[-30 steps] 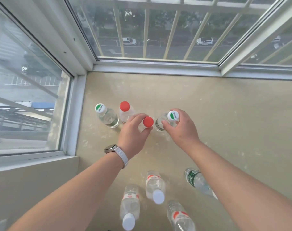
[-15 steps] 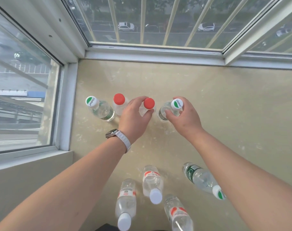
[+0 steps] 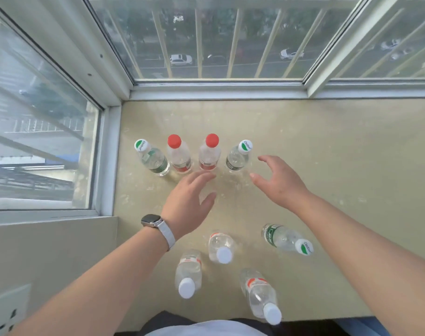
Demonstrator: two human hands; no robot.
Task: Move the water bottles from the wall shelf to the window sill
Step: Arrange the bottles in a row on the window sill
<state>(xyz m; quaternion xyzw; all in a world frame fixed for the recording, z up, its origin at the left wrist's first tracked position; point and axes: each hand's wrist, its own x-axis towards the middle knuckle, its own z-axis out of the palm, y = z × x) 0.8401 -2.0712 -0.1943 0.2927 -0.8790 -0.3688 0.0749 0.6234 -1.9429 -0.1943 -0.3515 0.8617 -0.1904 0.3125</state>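
Note:
Several clear water bottles stand on the beige window sill (image 3: 327, 166). The far row holds a green-capped bottle (image 3: 151, 156), two red-capped bottles (image 3: 178, 154) (image 3: 209, 152) and another green-capped bottle (image 3: 238, 156). My left hand (image 3: 189, 202) hovers open just in front of the right red-capped bottle, touching nothing. Beside the right green-capped bottle, my right hand (image 3: 279, 183) is open and apart from it. Nearer to me stand three white-capped bottles (image 3: 188, 272) (image 3: 221, 246) (image 3: 261, 294) and a green-capped one (image 3: 285, 240).
Window frames (image 3: 218, 88) and glass close the sill at the back and left. A wall (image 3: 49, 251) with a socket lies at the lower left. The sill's right half is bare. A watch sits on my left wrist.
Both hands let go of the red-capped and green-capped bottles and drew back toward me, fingers spread. The two bottles now stand in the far row.

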